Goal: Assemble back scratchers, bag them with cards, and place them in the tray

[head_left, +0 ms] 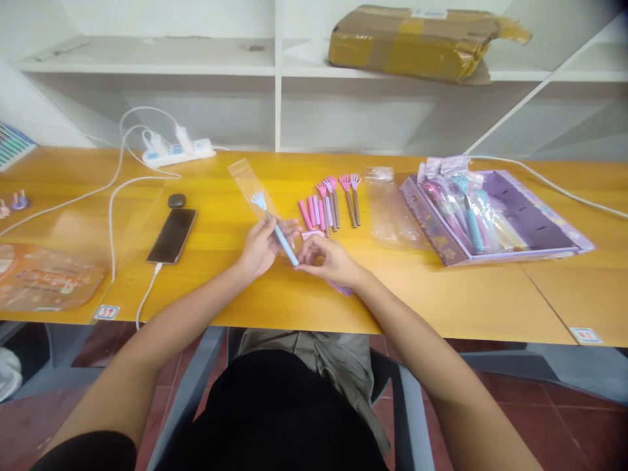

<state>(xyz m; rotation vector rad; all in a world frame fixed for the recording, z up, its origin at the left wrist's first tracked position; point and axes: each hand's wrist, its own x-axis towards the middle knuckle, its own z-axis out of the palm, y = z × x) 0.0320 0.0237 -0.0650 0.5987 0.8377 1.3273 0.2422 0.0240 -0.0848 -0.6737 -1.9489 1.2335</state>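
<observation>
My left hand [261,247] is closed around a clear plastic sleeve [241,171] and the blue claw-headed stick [286,244] that lies in or over it. The stick slants, its blue claw up and to the left. At its lower end, the thumb and fingers of my right hand [326,258] pinch the tip of the blue handle. Just beyond my hands lie several pink and purple claw heads on metal rods [350,199], beside several loose pink and purple handles [314,211]. Part of a purple item [342,288] shows under my right hand.
Clear bags [392,209] lie right of the rods. Farther right, a purple box [534,216] holds bagged sticks. On the left are a phone [172,236] with its cable, a small black object [176,200], a power strip [179,152] and an orange pouch [49,278]. Shelves stand behind, holding a taped parcel [412,42].
</observation>
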